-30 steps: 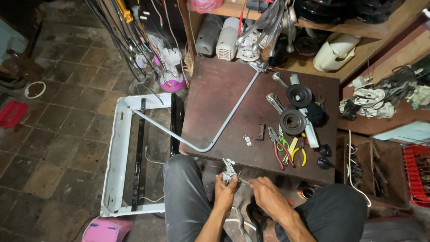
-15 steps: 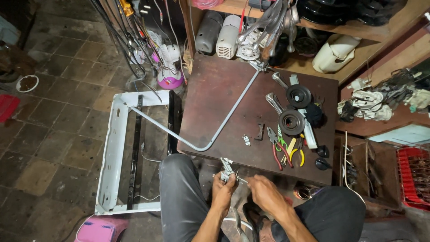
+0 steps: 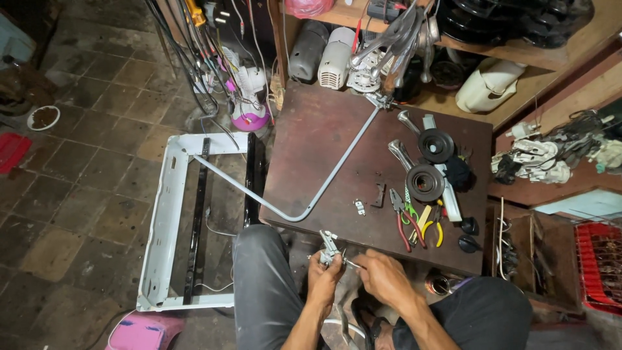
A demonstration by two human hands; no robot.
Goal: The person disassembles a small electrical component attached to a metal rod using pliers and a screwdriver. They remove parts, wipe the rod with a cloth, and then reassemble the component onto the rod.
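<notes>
The metal part (image 3: 329, 249), a small bracket-like piece, sits in front of the table's (image 3: 311, 142) near edge, above the person's knees. The left hand (image 3: 324, 280) pinches it from below; the right hand (image 3: 383, 279) is closed round a thin tool whose tip (image 3: 353, 264) meets the part. This looks like fine fitting or loosening work on the part, and the next move probably needs a steady left grip while the right turns or presses. On the table, a bent grey tube (image 3: 330, 175) runs from the far edge to the near left corner; pliers (image 3: 409, 217) and two black pulleys (image 3: 427, 165) lie near the right edge. A red crate (image 3: 599, 266), far right, holds wire pieces; a white frame (image 3: 165, 220) lies on the floor to the left
</notes>
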